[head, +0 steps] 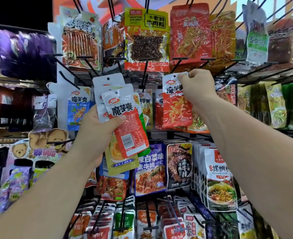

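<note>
My left hand [94, 133] grips a fanned stack of several snack packets [123, 118], the front one white and red with a barcode, with yellow and green ones behind it. My right hand [198, 88] pinches the white top edge of a red and white snack packet [176, 104] and holds it up in front of the display rack, just below a black hook [178, 62]. Whether that packet's hole is on a hook is hidden by my fingers.
A rack of black wire hooks [144, 78] carries rows of hanging snack packets above, below and to both sides. A blue packet [77, 109] hangs left of my left hand. Purple bags [24, 52] and a bear-printed display [43, 144] stand at the left.
</note>
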`<state>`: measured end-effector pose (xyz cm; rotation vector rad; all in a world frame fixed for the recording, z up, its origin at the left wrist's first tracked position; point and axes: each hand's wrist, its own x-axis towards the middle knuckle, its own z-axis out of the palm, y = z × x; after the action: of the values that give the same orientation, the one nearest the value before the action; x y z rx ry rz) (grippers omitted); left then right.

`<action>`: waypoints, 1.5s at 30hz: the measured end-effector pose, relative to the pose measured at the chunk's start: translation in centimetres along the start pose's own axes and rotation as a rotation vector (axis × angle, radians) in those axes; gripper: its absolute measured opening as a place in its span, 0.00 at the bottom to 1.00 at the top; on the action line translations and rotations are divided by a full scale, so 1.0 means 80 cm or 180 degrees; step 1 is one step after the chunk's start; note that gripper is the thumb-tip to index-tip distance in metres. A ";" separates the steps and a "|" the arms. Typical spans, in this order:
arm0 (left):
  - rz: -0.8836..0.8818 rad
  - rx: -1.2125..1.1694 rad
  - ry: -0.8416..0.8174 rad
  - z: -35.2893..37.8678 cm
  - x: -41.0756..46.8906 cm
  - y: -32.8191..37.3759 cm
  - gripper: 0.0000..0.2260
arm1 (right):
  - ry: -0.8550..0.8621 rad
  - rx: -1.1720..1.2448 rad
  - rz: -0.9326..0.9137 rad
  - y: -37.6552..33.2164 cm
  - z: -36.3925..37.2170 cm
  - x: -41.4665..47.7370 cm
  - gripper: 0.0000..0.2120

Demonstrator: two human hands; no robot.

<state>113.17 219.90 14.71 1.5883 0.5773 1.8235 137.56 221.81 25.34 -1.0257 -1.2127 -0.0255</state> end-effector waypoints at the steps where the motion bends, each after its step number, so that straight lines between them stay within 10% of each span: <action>1: -0.0009 0.0005 0.0005 0.000 0.000 0.000 0.12 | 0.0014 -0.0009 0.0007 0.000 0.000 0.001 0.20; 21: -0.0080 0.0069 -0.0054 0.002 -0.003 0.005 0.12 | 0.0000 0.0105 0.0239 -0.002 0.000 0.003 0.13; 36: -0.0057 0.0077 -0.0056 0.002 0.001 0.003 0.13 | -0.0224 -0.3246 -0.2337 0.055 -0.032 -0.019 0.21; 45: -0.0041 0.0103 -0.0075 0.003 0.001 0.002 0.13 | -0.0696 -0.3933 -0.2439 0.052 -0.030 -0.028 0.30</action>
<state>113.35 219.84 14.95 1.6215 0.6076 1.7923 140.61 221.53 21.00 -1.5289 -1.7549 -1.4366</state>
